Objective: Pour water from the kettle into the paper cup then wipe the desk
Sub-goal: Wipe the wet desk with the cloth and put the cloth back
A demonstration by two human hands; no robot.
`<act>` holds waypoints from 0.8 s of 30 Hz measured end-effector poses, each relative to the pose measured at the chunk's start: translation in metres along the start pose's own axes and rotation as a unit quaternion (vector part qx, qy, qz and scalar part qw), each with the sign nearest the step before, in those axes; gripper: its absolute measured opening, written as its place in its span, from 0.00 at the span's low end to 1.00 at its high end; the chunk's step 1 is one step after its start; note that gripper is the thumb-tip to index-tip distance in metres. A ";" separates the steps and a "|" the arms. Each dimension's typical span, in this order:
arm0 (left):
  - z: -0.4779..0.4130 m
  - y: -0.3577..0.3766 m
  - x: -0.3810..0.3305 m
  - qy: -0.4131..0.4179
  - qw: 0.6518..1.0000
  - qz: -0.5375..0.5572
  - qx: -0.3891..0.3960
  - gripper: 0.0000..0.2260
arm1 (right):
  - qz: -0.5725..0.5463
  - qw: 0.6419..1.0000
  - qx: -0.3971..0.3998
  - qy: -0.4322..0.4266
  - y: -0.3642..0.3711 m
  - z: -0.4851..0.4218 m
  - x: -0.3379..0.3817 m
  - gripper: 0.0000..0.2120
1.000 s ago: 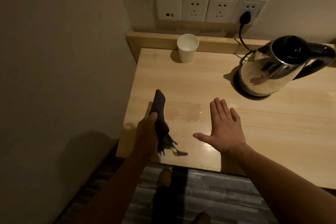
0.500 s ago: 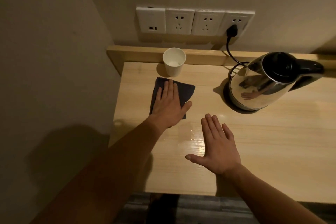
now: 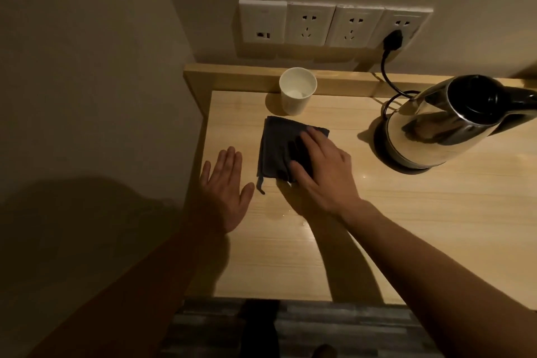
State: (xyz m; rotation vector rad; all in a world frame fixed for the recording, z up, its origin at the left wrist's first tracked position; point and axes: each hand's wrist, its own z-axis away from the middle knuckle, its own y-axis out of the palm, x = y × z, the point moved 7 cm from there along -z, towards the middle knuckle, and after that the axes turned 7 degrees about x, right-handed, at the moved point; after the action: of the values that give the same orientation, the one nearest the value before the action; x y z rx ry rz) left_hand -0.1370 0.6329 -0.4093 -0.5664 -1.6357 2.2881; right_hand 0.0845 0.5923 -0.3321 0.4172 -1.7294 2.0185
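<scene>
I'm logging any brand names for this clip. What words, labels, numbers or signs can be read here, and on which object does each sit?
None can be read.
Paper cup: plain white, no print visible.
Kettle: bare shiny metal and black lid, no logo visible on the side shown.
Wall sockets: only slots; any marking is too small to tell.
Dark cloth under the right hand: no tag text visible.
Desk: bare wood.

On the desk (image 3: 436, 227), the cloth (image 3: 279, 148) lies before the paper cup (image 3: 297, 93), left of the kettle (image 3: 447, 122).
</scene>
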 end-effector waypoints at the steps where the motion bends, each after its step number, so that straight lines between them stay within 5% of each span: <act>1: -0.001 -0.001 0.000 0.000 1.000 0.000 0.001 0.34 | 0.012 1.000 0.009 -0.011 0.006 -0.020 0.011 0.32; 5: -0.001 0.000 -0.002 -0.009 1.000 -0.007 0.010 0.34 | 0.055 0.995 0.079 0.012 0.043 -0.070 0.022 0.35; 13: -0.002 -0.001 -0.003 -0.013 1.000 -0.024 0.011 0.34 | 0.134 0.986 0.079 0.069 0.067 -0.061 0.013 0.34; 24: 0.000 -0.003 -0.003 0.001 1.000 -0.011 0.006 0.33 | 0.156 0.983 0.095 0.006 0.083 0.004 0.016 0.34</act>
State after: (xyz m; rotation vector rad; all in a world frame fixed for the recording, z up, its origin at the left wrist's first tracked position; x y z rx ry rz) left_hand -0.1343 0.6329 -0.4059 -0.5461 -1.6175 2.2800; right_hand 0.0275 0.5813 -0.3936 0.2016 -1.6861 2.4135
